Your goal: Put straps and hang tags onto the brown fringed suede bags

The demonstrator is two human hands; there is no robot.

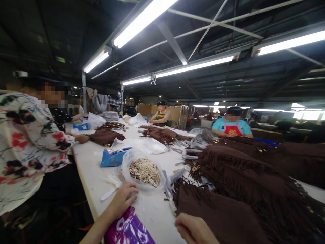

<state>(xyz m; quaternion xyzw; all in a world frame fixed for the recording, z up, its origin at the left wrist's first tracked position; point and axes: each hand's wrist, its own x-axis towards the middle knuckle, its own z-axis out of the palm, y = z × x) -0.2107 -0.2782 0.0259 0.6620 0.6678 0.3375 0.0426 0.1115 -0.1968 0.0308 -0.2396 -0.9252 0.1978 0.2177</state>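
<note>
My left hand lies palm down on the white table, holding nothing I can see. It is nearest a clear plastic bag of beige cords and a white plastic strip. A purple printed bag lies below my left wrist. My right hand is cut off by the bottom edge of the view, with its fingers just above a stack of brown suede fringed pieces. Whether that hand grips anything is hidden.
A person in a floral shirt works at the table's left side. Further along are more brown fringed pieces, a blue bag, white plastic bags, and metal tools. Two more people sit across the table.
</note>
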